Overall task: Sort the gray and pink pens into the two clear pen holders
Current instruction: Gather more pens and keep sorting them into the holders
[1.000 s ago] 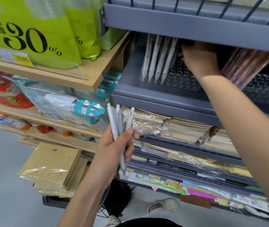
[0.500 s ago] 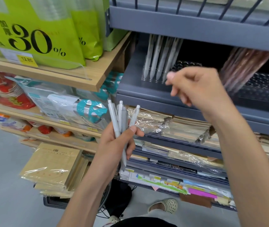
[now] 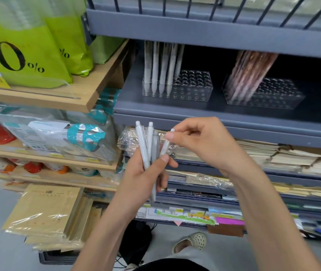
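Judging by the part-filled clear plastic pen holders (image 3: pixel 192 89) above, sorting is partway done; slim gray plastic pens (image 3: pixel 146 147) are held in the left grip (image 3: pixel 146 178), one pinched by the right grip (image 3: pixel 204 141).

Two clear holders (image 3: pixel 196 92); four gray pens (image 3: pixel 142 147) held.

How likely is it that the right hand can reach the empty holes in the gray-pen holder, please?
Probably yes. The right hand, pinching one gray pen, sits below and in front of the gray-pen holder; nothing lies between, and its right-side holes are free. The upper shelf hangs low, so tilting may help.
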The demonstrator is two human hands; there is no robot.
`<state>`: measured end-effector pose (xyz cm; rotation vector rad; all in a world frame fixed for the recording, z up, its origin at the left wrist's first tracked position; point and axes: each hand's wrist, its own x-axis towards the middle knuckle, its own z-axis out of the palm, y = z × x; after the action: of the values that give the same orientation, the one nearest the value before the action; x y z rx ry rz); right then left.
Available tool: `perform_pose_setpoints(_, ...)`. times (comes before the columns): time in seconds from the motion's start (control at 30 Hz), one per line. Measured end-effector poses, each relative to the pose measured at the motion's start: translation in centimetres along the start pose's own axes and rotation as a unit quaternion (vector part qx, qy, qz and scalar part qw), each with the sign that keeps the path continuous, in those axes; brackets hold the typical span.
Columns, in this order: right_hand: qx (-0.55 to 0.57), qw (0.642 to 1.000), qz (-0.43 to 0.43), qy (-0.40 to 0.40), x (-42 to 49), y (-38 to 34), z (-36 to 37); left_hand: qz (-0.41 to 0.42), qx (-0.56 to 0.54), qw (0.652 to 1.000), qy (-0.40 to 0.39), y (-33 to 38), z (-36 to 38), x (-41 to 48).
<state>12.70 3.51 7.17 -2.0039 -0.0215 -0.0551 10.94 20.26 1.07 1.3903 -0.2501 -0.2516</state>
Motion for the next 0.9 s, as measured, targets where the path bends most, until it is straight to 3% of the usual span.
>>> perform_pose_setpoints(0.17, 0.101, 0.994, 0.010, 0.046, -0.4, 1.2, -0.7, -0.013, 0.008, 1.000, -0.001, -0.1, 0.1, 0.3)
perform_pose_setpoints(0.33, 0.134, 0.987, 0.013, 0.084, -0.6, 2.1, 0.0, -0.039, 0.006, 0.999, 0.022, -0.4, 0.0, 0.7)
perform_pose_setpoints(0.53, 0.215, 0.967, -0.031, 0.135, -0.3, 1.7, 0.5, -0.038, 0.019, 0.997, 0.061, -0.5, 0.3, 0.9)
perform_pose_setpoints(0.8, 0.201, 0.978, -0.038, 0.038, 0.7, 1.2, -0.1, -0.007, 0.032, 0.995, 0.097, -0.1, 0.5, 1.7)
perform_pose_setpoints(0.9, 0.209, 0.967, -0.074, 0.122, 1.8, 0.6, -1.6, -0.012, 0.011, 0.994, 0.104, 0.0, 0.3, 2.0)
